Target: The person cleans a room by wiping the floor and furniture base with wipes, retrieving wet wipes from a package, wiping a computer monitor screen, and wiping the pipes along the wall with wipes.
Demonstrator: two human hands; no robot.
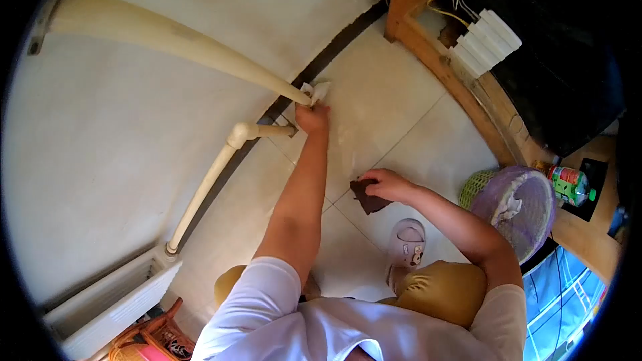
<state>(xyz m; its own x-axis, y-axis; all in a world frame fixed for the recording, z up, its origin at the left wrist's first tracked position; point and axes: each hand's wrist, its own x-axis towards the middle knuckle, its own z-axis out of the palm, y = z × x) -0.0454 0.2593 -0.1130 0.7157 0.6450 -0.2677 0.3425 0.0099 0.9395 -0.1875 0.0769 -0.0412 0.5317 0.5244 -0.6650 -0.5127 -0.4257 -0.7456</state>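
My left hand (312,117) reaches out to the foot of a thick cream pipe (200,50), where it meets the floor near the wall. Its fingers are closed on a crumpled white tissue (319,91) pressed around the pipe's lower end; part of the grip is hidden by the pipe and the hand itself. Lower and to the right, my right hand (388,186) pinches a dark brown cloth (370,197) above the floor tiles. Whether the cloth touches the floor I cannot tell.
A thinner bent pipe (239,135) runs down to a white radiator (110,301). On the right stand a purple mesh wastebasket (481,207), a green-capped bottle (568,185) and a wooden frame (461,87) bearing a white ridged device (487,41). My slippered foot (406,244) rests below.
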